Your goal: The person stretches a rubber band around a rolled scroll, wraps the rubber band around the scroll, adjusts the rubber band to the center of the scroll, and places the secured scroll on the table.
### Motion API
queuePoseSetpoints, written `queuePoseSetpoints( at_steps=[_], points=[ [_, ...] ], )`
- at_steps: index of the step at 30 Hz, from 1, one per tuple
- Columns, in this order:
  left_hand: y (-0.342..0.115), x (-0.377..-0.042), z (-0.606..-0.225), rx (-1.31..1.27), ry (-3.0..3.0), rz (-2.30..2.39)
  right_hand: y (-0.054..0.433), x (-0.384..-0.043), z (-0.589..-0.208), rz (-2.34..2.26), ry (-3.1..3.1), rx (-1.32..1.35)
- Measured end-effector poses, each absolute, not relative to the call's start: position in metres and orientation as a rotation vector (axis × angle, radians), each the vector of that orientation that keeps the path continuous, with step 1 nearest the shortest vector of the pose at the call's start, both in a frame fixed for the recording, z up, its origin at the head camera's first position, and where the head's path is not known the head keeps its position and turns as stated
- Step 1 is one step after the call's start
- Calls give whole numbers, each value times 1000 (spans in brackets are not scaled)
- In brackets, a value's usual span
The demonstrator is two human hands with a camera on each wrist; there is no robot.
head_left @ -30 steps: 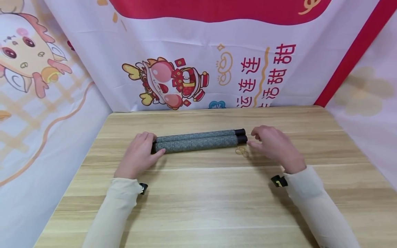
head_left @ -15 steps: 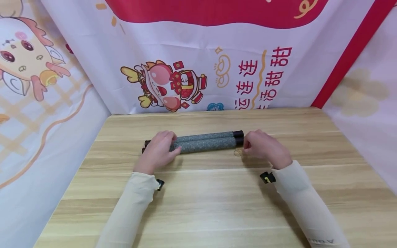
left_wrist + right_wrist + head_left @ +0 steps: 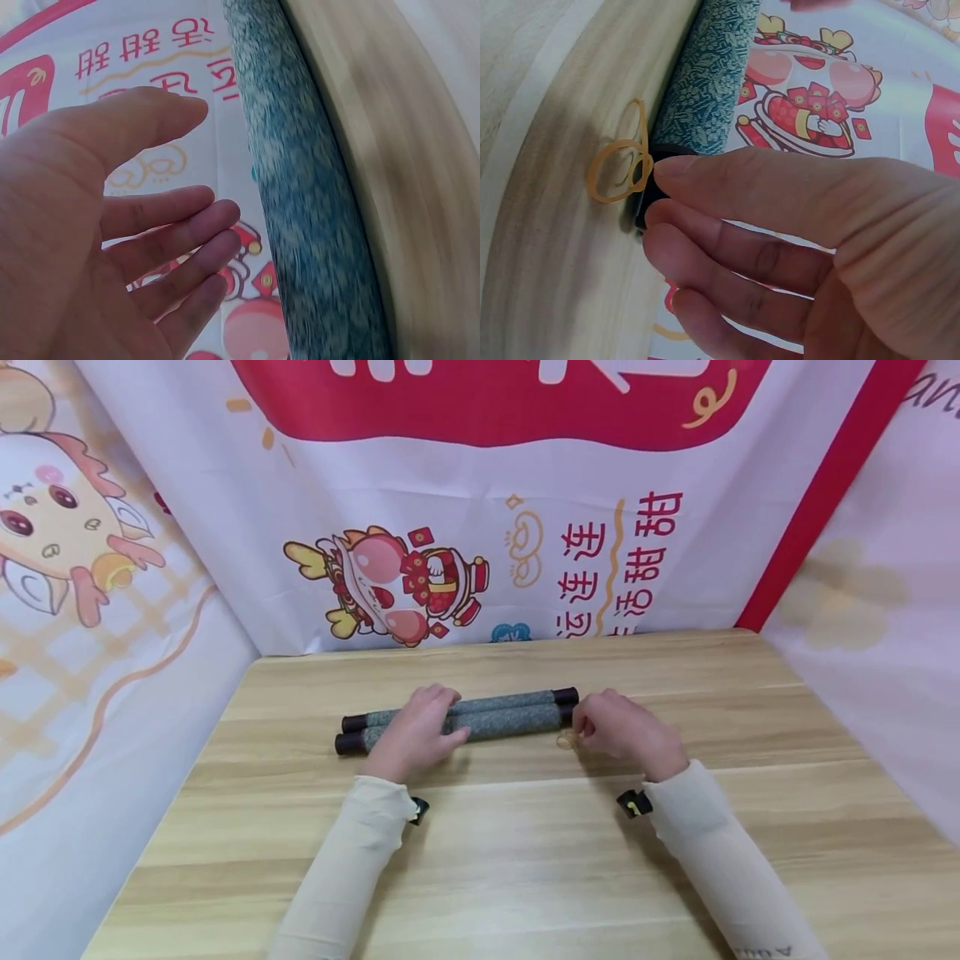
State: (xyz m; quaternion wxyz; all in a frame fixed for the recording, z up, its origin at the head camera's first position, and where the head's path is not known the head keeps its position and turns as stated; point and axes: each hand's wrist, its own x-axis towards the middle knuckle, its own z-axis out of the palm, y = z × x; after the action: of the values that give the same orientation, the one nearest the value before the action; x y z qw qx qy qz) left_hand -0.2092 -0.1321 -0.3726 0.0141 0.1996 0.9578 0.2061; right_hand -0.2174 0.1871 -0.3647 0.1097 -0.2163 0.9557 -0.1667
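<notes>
A rolled scroll (image 3: 502, 720) lies across the table as two side-by-side rollers, covered in blue-green patterned cloth with black end knobs. My left hand (image 3: 422, 731) is over its left half, thumb on the near side; in the left wrist view the fingers (image 3: 187, 255) are loosely bent and apart, beside the cloth roller (image 3: 307, 180). My right hand (image 3: 626, 731) is at the right end, fingers curled. In the right wrist view its thumb and forefinger tips sit at the black knob (image 3: 649, 196), right beside a looped yellow-orange rubber band (image 3: 600, 171); I cannot tell whether they pinch it.
A light wood-grain table (image 3: 510, 868) carries the scroll. Behind it hangs a white and red printed cloth (image 3: 450, 477) with cartoon figures and Chinese characters; more printed cloth (image 3: 67, 693) borders the left and right sides. A small dark device (image 3: 634, 803) shows at each wrist.
My left hand has slid right from the scroll's left end to over its left half, uncovering the black knobs there. My right hand has come left, its fingers curling in at the rubber band.
</notes>
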Motion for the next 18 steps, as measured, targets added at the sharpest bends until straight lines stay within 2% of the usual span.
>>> queuePoseSetpoints(
  at_steps=[18],
  points=[
    [-89, -235, -387, 617, 2857, 535, 188, -221, -383, -424, 2855, -567]
  ],
)
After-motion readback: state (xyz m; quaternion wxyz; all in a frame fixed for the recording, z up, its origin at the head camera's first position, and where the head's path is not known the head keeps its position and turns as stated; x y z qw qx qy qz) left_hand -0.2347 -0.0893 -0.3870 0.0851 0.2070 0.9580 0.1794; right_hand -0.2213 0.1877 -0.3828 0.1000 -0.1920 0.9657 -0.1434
